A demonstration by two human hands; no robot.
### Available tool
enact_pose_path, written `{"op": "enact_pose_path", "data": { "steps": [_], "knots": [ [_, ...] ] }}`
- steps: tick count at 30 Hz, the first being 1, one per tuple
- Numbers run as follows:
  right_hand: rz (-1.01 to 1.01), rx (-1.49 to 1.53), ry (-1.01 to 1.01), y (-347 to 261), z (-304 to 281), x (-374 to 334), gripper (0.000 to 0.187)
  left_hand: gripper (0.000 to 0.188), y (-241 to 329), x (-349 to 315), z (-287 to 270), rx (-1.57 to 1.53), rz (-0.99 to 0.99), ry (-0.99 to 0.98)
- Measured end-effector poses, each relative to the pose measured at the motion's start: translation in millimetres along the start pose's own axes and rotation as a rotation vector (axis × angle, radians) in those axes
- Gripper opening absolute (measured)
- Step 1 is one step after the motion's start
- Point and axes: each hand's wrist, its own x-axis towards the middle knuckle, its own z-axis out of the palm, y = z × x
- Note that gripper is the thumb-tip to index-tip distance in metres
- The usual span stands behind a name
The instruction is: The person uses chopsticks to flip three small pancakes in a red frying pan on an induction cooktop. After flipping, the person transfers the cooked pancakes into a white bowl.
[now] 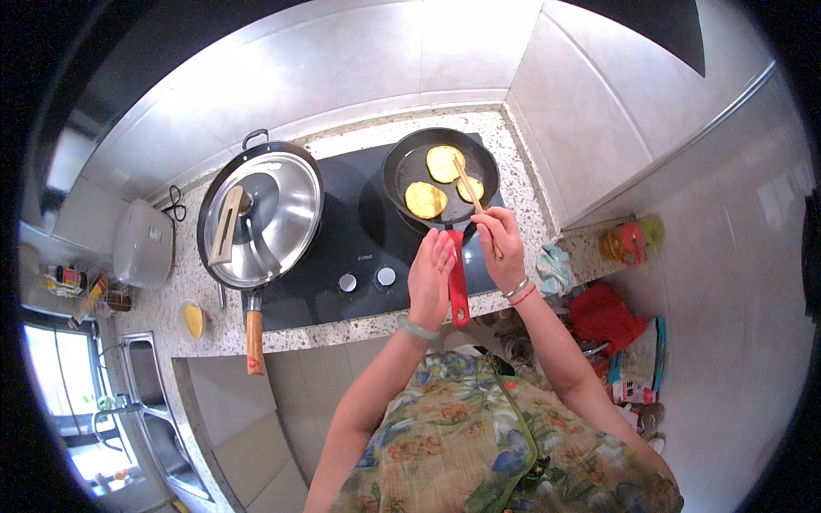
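My right hand [505,250] is closed around wooden chopsticks [468,185], whose tips reach into the black frying pan [404,171] by the small pancakes. Three yellow pancakes lie in the pan: a far one [442,159], a near left one [422,201] with browned patches, and a smaller right one [472,194], partly behind the chopsticks. My left hand [430,278], fingers stretched out, is just left of the pan's red handle [457,286]. Whether it touches the handle I cannot tell.
A wok under a steel lid [286,192] stands on the left of the black cooktop [363,231], its wooden handle [254,338] jutting over the counter edge. A cup with yellow contents [192,320] is further left. A pale cloth [554,269] lies right of my right hand.
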Motion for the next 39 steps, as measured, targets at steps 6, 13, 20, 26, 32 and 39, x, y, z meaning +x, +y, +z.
{"op": "enact_pose_path", "data": {
  "steps": [6, 13, 20, 26, 32, 39],
  "knots": [
    [0.047, 0.021, 0.099, -30.0, 6.0, 3.5, 0.020, 0.061, 12.7, 3.9, 10.3, -0.010, -0.020, -0.097],
    [0.670, 1.069, 0.529, -32.6, 32.6, -3.7, 0.047, 0.064, 12.7, 19.8, 7.9, -0.135, 0.002, -0.147],
    [0.726, 1.187, 0.582, -34.5, 40.2, -13.0, 0.046, 0.060, 6.8, 17.0, 19.4, -0.179, -0.030, -0.160],
    [0.639, 1.013, 0.488, -52.1, 35.9, -17.1, 0.032, 0.034, -5.3, 21.9, 25.5, -0.170, 0.025, -0.267],
    [0.480, 0.579, 0.405, -31.9, 24.7, -31.6, 0.021, 0.025, -18.8, 12.1, 39.6, -0.036, 0.033, -0.176],
    [0.005, 0.023, 0.179, -58.3, -0.6, -35.4, 0.020, 0.037, -11.6, -1.2, 37.8, -0.112, -0.063, -0.159]
  ]
}}
